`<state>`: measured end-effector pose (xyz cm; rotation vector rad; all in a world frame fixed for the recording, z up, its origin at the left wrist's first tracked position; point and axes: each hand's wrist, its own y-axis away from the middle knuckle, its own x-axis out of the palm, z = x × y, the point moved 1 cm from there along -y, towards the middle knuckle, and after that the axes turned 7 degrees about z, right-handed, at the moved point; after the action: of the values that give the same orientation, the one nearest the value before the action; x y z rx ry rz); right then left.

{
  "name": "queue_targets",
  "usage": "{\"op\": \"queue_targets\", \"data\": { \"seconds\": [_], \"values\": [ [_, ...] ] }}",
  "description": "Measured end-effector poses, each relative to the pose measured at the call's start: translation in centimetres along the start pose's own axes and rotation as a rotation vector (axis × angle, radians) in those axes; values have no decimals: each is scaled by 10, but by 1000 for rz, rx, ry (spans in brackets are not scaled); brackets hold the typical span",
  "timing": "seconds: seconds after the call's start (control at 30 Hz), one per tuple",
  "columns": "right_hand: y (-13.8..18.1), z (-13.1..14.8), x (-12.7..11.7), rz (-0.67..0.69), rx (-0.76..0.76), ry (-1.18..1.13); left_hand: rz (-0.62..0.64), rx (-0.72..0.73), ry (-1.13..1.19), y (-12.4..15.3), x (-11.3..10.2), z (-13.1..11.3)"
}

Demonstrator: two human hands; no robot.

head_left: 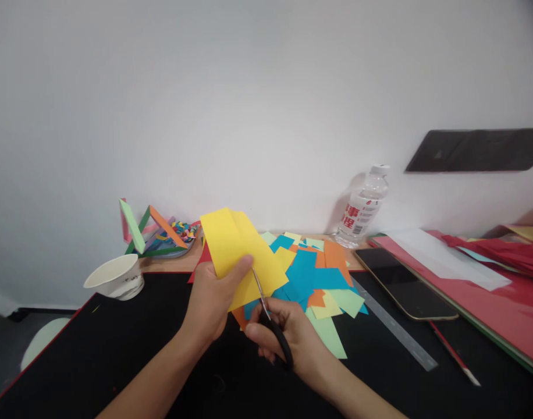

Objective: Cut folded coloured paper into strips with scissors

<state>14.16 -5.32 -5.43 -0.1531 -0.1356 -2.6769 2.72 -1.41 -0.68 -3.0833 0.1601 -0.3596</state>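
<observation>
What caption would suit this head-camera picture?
Left hand holds folded yellow paper while right hand cuts it with scissors.

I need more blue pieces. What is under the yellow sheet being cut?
Under the yellow sheet, a pile of paper pieces shows blue, orange and green on the black table. The part directly beneath the sheet and hands is hidden.

The yellow sheet (238, 247) is matt paper, smooth with a soft fold. The scissors (270, 323) have thin bright metal blades and glossy black plastic handles. Behind the sheet, the coloured scraps (319, 273) are matt paper. The counter (118, 343) looks matt black; the ruler (397, 331) dull metal; the bottle (362, 209) clear glossy plastic.
</observation>
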Motion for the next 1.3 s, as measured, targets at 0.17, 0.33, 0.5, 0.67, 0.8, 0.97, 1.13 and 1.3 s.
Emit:
{"op": "queue_targets", "data": {
  "seconds": [0.17,0.33,0.5,0.67,0.8,0.97,1.13,1.3],
  "values": [
    [0,1,-1,-15,5,3,-2,-22,20,0,0,-3],
    [-1,0,-3,-19,33,33,-29,-47,103,-7,-8,-10],
    [0,-5,-4,42,28,11,-123,-22,127,-12,-16,-14],
    [0,-4,-6,104,-62,-61,-79,-42,81,-7,-10,-12],
    [0,-3,-7,155,-81,-71,-50,-68,55,-6,-6,-11],
    [-1,-4,-7,166,-88,-91,-60,-69,59,-7,-7,-10],
    [-2,-6,-8,173,-91,-104,-67,-34,59,-7,-8,-9],
    [0,-5,-7,160,-36,-92,-67,-1,73,-7,-8,-9]
  ]
}}
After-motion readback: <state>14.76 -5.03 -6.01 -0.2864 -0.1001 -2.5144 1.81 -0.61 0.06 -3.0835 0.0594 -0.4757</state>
